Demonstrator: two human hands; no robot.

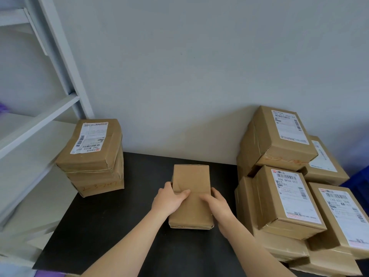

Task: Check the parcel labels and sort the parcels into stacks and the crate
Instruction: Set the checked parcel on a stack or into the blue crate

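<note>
The left hand (169,200) grips the parcel (191,176) by its left edge, fingers (184,193) over the top; the right hand (216,205) grips its right edge; it lies flat between them.

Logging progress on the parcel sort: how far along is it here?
Done, apparently: a small stack at the left of the table. In hand: left hand and right hand grip one parcel mid-table, no label on its upper face. Left, likely: the bigger pile at right. Crate: perhaps the blue sliver at far right, contents hidden.
</note>
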